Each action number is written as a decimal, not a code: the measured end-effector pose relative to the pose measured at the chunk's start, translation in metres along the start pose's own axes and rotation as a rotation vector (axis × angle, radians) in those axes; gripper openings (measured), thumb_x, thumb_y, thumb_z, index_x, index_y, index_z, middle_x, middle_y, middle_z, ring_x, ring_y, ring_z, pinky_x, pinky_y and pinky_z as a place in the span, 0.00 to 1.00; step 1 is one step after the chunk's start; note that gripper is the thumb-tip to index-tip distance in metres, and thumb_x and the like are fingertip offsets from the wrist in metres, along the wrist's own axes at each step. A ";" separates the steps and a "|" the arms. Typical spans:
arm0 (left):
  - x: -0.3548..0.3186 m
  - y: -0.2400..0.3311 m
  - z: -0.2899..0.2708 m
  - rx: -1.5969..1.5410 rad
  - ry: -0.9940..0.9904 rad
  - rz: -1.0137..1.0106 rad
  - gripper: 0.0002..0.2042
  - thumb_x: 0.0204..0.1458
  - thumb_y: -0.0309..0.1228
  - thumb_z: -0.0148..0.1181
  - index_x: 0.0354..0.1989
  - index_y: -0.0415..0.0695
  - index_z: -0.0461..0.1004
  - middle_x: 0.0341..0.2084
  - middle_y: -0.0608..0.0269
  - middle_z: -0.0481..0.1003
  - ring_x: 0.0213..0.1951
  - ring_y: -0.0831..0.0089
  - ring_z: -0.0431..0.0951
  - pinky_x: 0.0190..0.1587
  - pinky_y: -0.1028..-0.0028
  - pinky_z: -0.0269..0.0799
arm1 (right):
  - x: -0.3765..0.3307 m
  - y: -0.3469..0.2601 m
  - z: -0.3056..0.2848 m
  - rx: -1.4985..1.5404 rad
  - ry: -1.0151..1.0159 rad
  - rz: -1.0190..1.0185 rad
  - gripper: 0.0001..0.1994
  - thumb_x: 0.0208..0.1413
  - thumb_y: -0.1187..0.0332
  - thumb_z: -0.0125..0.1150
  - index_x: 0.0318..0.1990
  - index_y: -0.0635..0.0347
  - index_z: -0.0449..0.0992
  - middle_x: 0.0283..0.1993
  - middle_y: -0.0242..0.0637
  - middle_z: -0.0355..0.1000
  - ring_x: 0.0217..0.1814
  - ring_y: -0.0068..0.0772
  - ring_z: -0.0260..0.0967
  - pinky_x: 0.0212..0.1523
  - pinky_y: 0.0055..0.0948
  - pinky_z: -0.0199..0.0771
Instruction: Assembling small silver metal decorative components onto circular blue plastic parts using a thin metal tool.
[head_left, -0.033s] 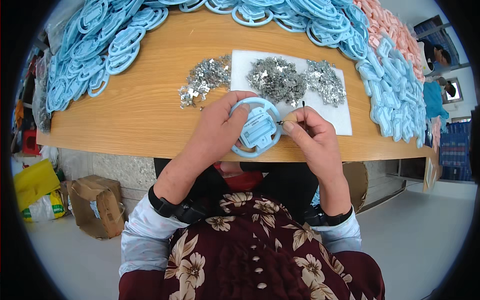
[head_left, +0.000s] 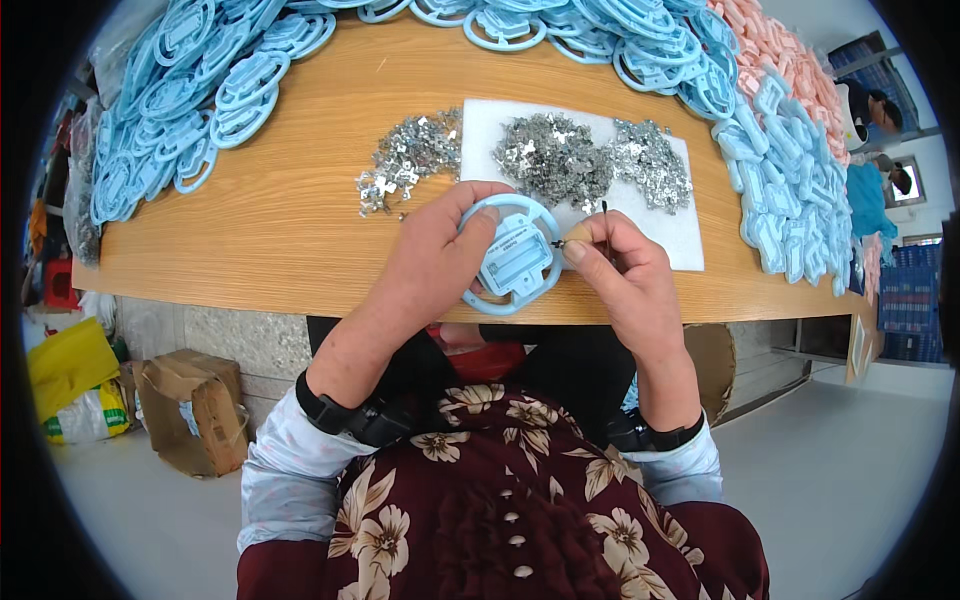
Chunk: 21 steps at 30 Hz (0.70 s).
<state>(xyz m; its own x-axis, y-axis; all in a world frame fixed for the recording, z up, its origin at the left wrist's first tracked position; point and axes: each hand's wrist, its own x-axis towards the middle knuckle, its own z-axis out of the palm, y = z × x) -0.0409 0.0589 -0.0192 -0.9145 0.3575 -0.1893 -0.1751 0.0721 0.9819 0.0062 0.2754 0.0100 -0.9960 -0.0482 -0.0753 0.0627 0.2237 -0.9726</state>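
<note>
A light-blue plastic ring-shaped part (head_left: 514, 289), like a small toy steering wheel with a rectangular recess in its middle, is tilted above the table's near edge. My left hand (head_left: 435, 245) is closed on its left rim, the thumb lying over the top. At the wheel's right side my right hand (head_left: 630, 280) pinches a slim dark tool (head_left: 605, 222), one thin end sticking up past the fingers. A small dark tip (head_left: 558, 244) shows between these fingertips and the wheel, at the edge of the recess. Whether it belongs to the same tool is too small to tell.
Small metal clips (head_left: 555, 160) lie in heaps on a white foam sheet (head_left: 683, 245) and on the wooden table (head_left: 200, 262) beside it. Blue wheel parts (head_left: 190, 95) pile up left and far; blue casings (head_left: 785, 215) and pink ones (head_left: 775, 50) lie right. A cardboard box (head_left: 195, 412) stands on the floor.
</note>
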 end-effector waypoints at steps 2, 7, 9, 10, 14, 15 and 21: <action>0.003 -0.003 0.000 -0.040 0.010 0.023 0.13 0.68 0.29 0.48 0.56 0.38 0.72 0.42 0.65 0.79 0.40 0.83 0.77 0.41 0.79 0.77 | 0.004 0.002 0.003 0.048 -0.001 -0.012 0.07 0.61 0.70 0.66 0.43 0.63 0.79 0.33 0.21 0.72 0.36 0.13 0.63 0.39 0.19 0.66; 0.003 0.006 -0.002 -0.138 0.022 0.013 0.14 0.69 0.30 0.47 0.58 0.40 0.70 0.44 0.66 0.77 0.39 0.84 0.77 0.38 0.80 0.78 | 0.011 0.002 0.002 0.149 -0.002 0.068 0.08 0.62 0.70 0.65 0.44 0.65 0.78 0.34 0.24 0.74 0.35 0.14 0.65 0.39 0.19 0.67; -0.001 0.013 -0.001 -0.238 0.034 -0.034 0.14 0.69 0.30 0.47 0.59 0.40 0.69 0.44 0.66 0.77 0.39 0.84 0.77 0.37 0.81 0.78 | 0.011 -0.001 0.000 0.223 0.003 0.167 0.08 0.62 0.70 0.64 0.43 0.65 0.78 0.34 0.24 0.74 0.34 0.14 0.66 0.39 0.19 0.67; 0.000 0.011 -0.002 -0.215 0.040 -0.011 0.14 0.69 0.30 0.47 0.59 0.40 0.69 0.44 0.66 0.77 0.39 0.84 0.77 0.37 0.81 0.78 | 0.012 -0.001 -0.001 0.232 -0.018 0.180 0.08 0.62 0.69 0.64 0.43 0.65 0.78 0.33 0.25 0.74 0.34 0.14 0.66 0.39 0.19 0.66; 0.002 0.006 -0.002 -0.230 0.012 0.000 0.14 0.69 0.30 0.47 0.59 0.40 0.70 0.44 0.66 0.77 0.41 0.84 0.76 0.42 0.80 0.77 | 0.013 0.004 -0.006 0.225 -0.068 0.240 0.09 0.62 0.67 0.64 0.42 0.64 0.79 0.32 0.25 0.73 0.33 0.15 0.65 0.37 0.19 0.65; 0.001 0.006 -0.002 -0.259 -0.006 -0.017 0.14 0.69 0.30 0.48 0.58 0.40 0.70 0.44 0.67 0.77 0.41 0.83 0.76 0.43 0.79 0.76 | 0.014 0.005 -0.007 0.213 -0.076 0.255 0.09 0.62 0.67 0.64 0.42 0.64 0.80 0.31 0.25 0.73 0.33 0.15 0.65 0.37 0.19 0.64; 0.003 0.019 -0.007 0.045 -0.181 0.011 0.17 0.62 0.28 0.57 0.59 0.39 0.71 0.44 0.65 0.78 0.45 0.81 0.76 0.48 0.77 0.74 | 0.014 -0.001 -0.013 0.192 -0.134 0.276 0.09 0.62 0.66 0.64 0.39 0.63 0.81 0.30 0.24 0.72 0.33 0.15 0.64 0.37 0.19 0.63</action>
<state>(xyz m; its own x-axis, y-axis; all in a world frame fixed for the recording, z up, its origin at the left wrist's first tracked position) -0.0494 0.0547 -0.0010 -0.8351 0.5197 -0.1804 -0.1453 0.1078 0.9835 -0.0082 0.2874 0.0134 -0.9234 -0.1415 -0.3567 0.3517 0.0601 -0.9342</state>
